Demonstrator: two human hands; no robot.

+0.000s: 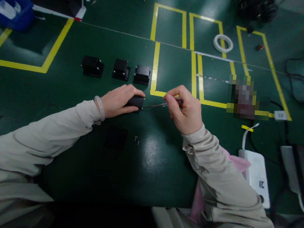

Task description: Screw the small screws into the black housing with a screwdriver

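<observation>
My left hand (121, 100) is closed around a small black block (137, 101), thumb along its near side and fingers over the top. In my right hand (181, 107) is a screwdriver (158, 105) with a thin metal shaft, held nearly level. Its tip meets the block's right end, by a small bright screw head. Two loose screws (135, 138) lie nearer me, beside a flat black square piece (115, 138). Beyond my left hand stand three similar black blocks on flat bases, a left one (92, 66), a middle one (121, 69) and a right one (142, 74).
Yellow tape outlines (169, 94) mark the green table. A roll of white tape (223, 43) lies at the back right, a blue bin (15, 6) at the back left. A white power strip (257, 176) and cables are right of my right arm.
</observation>
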